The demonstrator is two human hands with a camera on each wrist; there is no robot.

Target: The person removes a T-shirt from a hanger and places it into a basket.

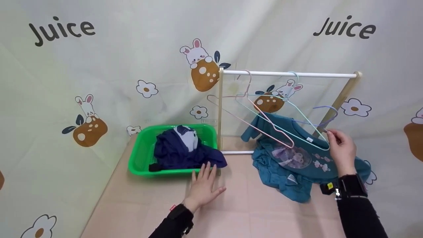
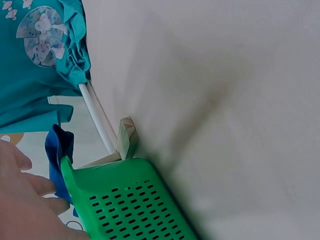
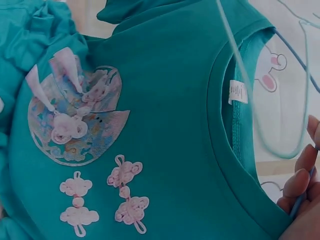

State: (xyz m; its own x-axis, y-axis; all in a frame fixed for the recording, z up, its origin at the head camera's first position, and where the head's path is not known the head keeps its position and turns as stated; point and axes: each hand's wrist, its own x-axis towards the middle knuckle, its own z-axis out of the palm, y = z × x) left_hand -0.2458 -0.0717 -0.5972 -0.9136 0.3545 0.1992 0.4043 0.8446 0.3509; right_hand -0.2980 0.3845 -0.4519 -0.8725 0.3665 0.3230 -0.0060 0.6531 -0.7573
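My right hand pinches a blue-purple wire hanger, its fingertips curled round the wire beside the neckline in the right wrist view. On this hanger is a teal shirt with a round printed patch and pink cloud-shaped knots; its lower part lies bunched on the table. My left hand has its fingers spread at the front rim of a green basket. Inside the basket lies a dark navy garment with a pale patch, one end draped over the right rim.
Behind the shirt stands a small rack with a white rail and wooden posts. A pink hanger and a mint hanger hang from the rail, overlapping the shirt in the head view. A printed curtain backs the table.
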